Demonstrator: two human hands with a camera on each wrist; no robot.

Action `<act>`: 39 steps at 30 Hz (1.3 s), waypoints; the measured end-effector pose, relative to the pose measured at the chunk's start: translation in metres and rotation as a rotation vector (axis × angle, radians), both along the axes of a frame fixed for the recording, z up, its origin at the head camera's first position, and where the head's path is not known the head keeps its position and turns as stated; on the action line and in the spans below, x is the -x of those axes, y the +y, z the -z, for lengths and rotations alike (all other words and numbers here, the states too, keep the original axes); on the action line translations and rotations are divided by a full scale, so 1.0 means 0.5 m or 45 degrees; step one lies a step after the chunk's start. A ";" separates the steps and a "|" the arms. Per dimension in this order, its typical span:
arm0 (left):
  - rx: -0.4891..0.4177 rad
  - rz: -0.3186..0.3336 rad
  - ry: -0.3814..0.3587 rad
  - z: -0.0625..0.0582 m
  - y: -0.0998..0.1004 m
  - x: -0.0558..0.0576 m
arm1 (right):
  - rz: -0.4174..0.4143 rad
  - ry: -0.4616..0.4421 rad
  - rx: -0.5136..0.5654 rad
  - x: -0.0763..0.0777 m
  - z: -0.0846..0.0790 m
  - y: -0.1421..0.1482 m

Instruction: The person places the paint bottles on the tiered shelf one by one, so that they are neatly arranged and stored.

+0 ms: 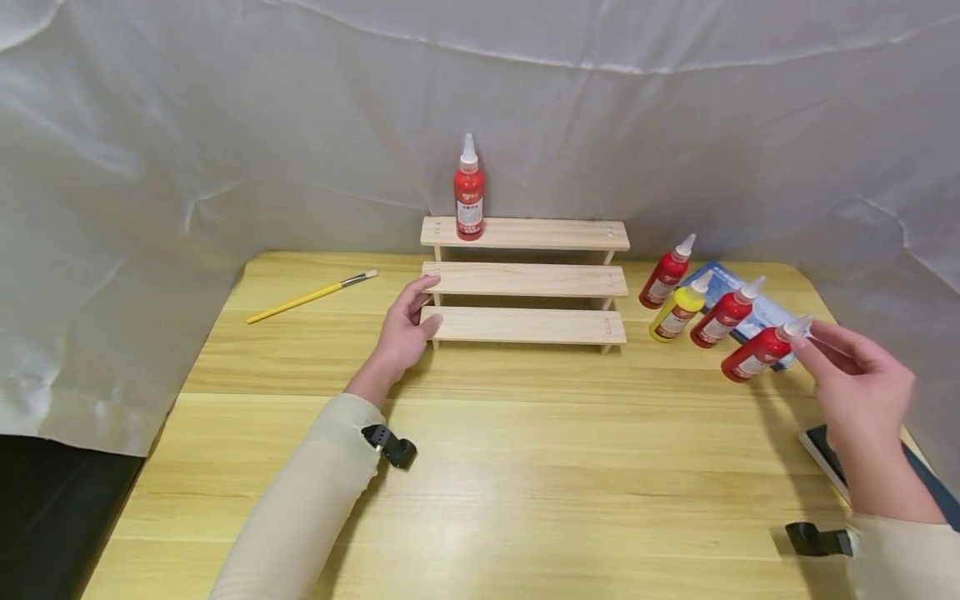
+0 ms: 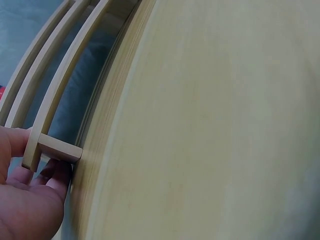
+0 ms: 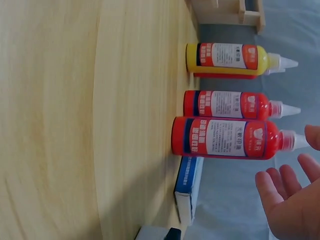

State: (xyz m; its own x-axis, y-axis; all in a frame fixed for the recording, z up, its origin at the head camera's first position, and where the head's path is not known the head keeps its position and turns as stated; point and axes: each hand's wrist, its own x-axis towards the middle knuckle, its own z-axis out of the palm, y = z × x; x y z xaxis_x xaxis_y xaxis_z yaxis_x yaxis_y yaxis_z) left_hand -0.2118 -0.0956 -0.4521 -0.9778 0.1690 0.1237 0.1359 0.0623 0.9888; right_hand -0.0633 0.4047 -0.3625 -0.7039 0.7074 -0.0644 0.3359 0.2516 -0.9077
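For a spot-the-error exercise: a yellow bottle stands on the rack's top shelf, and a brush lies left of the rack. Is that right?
Not quite: the bottle on the rack's top shelf is red, not yellow, as the head view shows. The brush does lie left of the rack.

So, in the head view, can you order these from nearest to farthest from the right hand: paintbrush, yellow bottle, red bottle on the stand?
From the right hand:
1. Yellow bottle, right of the wooden stand.
2. Red bottle, near the top shelf's left end.
3. Paintbrush, left of the stand.
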 end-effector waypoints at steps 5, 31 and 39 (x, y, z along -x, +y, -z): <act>0.002 -0.008 -0.009 0.000 0.000 0.000 | -0.111 -0.058 -0.014 0.011 0.006 0.012; 0.009 -0.011 -0.005 0.000 0.001 0.000 | -0.184 0.058 0.123 0.018 0.031 0.024; -0.015 -0.005 0.005 0.005 0.001 0.002 | -0.207 0.102 0.190 0.017 0.042 0.019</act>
State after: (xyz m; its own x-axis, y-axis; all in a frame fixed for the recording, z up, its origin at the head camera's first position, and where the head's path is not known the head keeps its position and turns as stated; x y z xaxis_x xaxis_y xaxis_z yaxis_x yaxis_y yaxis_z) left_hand -0.2128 -0.0951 -0.4546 -0.9779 0.1637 0.1298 0.1398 0.0510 0.9889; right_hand -0.0718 0.4144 -0.3833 -0.8151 0.5708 -0.0989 0.2270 0.1575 -0.9611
